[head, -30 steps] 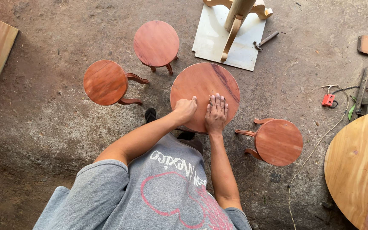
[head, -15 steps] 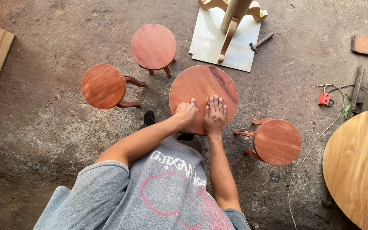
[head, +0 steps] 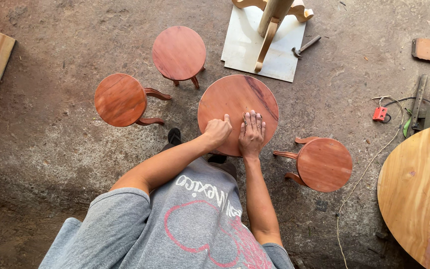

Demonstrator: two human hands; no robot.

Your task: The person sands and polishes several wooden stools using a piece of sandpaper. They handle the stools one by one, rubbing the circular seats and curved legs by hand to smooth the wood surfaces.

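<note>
Two hands on one round top (head: pixel 235 102), both at its near edge. Left hand (head: pixel 218 131) half curled, knuckles down, grasping nothing visible. Right hand (head: pixel 252 133) flat, fingers spread, something small under them, can't tell what. Top stretches away from both hands, no long axis; hands side by side, equally near.

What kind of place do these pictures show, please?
Probably a small woodworking workshop. Reddish round stools stand on a rough concrete floor, an unfinished pale carved leg lies on a white board, and a hammer lies beside it.
</note>
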